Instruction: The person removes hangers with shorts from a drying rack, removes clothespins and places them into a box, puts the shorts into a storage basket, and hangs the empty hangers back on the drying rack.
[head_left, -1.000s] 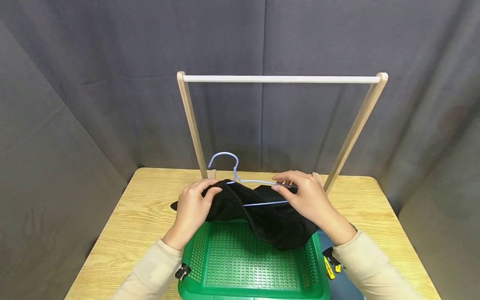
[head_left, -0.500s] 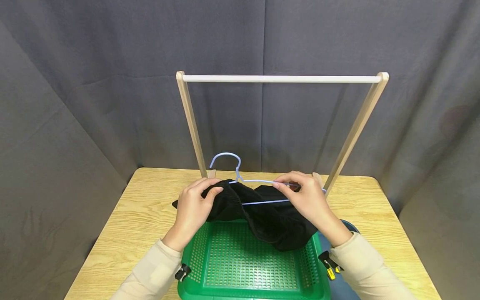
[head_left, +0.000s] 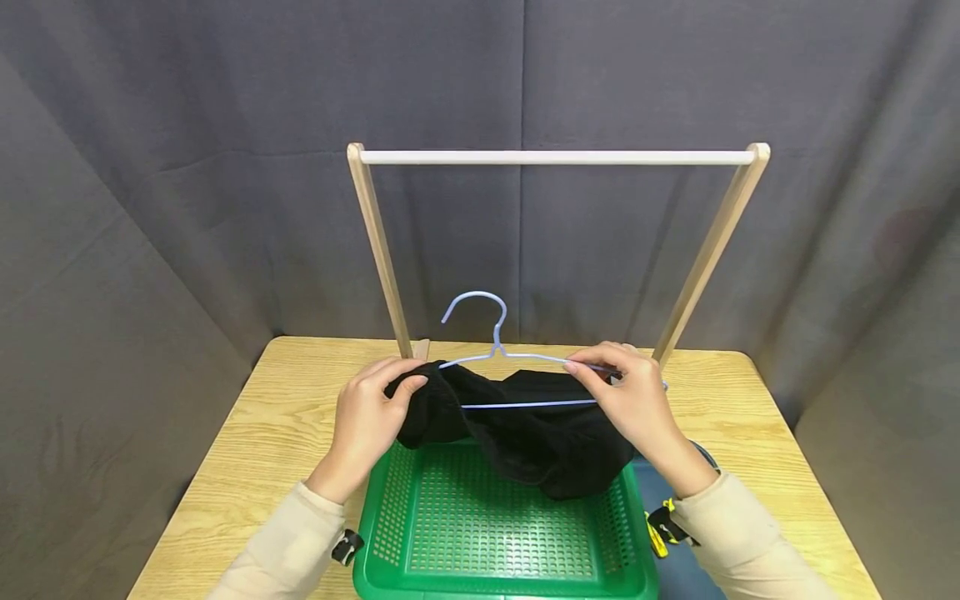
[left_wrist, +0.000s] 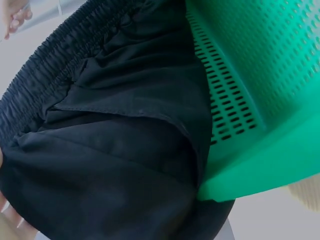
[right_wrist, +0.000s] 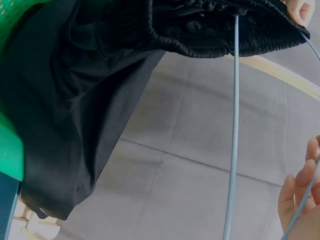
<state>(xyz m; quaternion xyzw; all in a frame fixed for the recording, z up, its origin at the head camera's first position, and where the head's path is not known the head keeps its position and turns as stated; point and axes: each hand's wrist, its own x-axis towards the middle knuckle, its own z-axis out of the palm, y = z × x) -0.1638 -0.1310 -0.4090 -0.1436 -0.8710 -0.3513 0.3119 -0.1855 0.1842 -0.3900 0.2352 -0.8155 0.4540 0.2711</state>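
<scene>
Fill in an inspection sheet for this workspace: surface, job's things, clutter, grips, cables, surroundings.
Surface: wood-grain table, with a green basket on it.
Job's things: black garment with gathered waistband, partly on a light-blue hanger; left end inside the garment, right end showing outside.
Clutter: blue object right of the basket, partly hidden; yellow items near the right wrist, too small to identify.
Left grip: pinches the garment at the hanger's left side.
Right grip: pinches the hanger's right arm.
Cables: nothing seen.
Surroundings: wooden rack with white bar at the table's far side; grey curtains behind and at both sides.
</scene>
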